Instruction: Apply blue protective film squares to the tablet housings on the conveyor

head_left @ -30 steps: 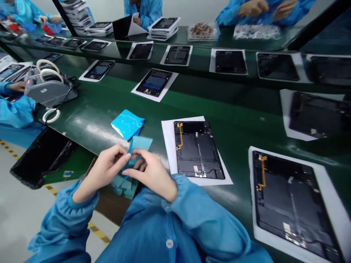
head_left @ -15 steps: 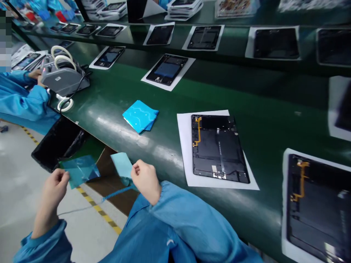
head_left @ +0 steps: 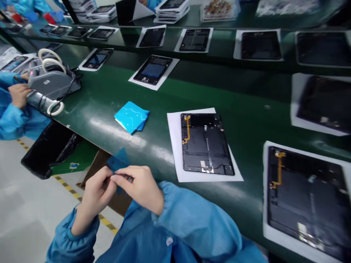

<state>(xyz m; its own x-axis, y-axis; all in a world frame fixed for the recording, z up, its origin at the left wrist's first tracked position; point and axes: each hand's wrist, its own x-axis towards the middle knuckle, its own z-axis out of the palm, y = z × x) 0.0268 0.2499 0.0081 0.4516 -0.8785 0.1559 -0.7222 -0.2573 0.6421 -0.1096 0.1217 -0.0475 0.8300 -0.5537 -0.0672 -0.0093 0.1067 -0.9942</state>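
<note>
nearest, the left hand (head_left: 99, 190) and right hand (head_left: 139, 185) meet at the fingertips, each grip pinched narrow on a blue film (head_left: 119, 159) that juts out at twelve o'clock, near the edge of the desk (head_left: 246, 106). beyond, a blue sheet stack (head_left: 131, 116) lies at twelve, a tablet shell (head_left: 204, 146) on white paper (head_left: 177, 146) at two. farther, at eleven, a grey machine (head_left: 52, 84).

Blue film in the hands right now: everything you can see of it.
The blue film is thin, dark blue and translucent, like plastic. The left hand and right hand pinch it where they meet, by the front edge of the green bench. An angular part sticks up past the grip; more blue shows below, between the hands, possibly the same sheet. The hands hide much of its outline, so its full shape can't be told.
</note>
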